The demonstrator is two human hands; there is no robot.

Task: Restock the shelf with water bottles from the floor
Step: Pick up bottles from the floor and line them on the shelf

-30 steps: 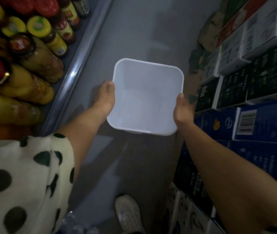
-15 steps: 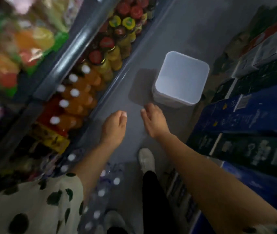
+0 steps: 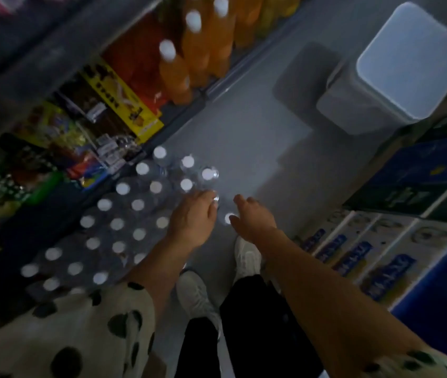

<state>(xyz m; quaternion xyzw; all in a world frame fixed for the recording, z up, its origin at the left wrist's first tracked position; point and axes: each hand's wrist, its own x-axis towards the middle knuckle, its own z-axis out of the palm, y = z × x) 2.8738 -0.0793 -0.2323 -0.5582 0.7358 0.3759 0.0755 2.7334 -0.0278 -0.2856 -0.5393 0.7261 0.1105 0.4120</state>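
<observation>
Several clear water bottles [image 3: 138,205] with white caps stand packed together on the grey floor at the left, beside the bottom shelf [image 3: 124,148]. My left hand [image 3: 193,218] hangs over the near right edge of the group, its loosely bent fingertips at a bottle top [image 3: 215,199]. My right hand [image 3: 253,218] is just to the right, fingers spread, its thumb beside a single white cap [image 3: 227,218]. Neither hand visibly grips a bottle.
A white square plastic bin [image 3: 353,105] stands on the floor at the upper right. Orange drink bottles [image 3: 197,50] and snack packs [image 3: 124,99] fill the left shelves. Blue and white cartons [image 3: 380,255] are stacked along the right. My shoes [image 3: 195,296] are below the hands.
The white bin was put down on the floor and both hands left it. The view swung down and left, and both hands moved onto the water bottles.
</observation>
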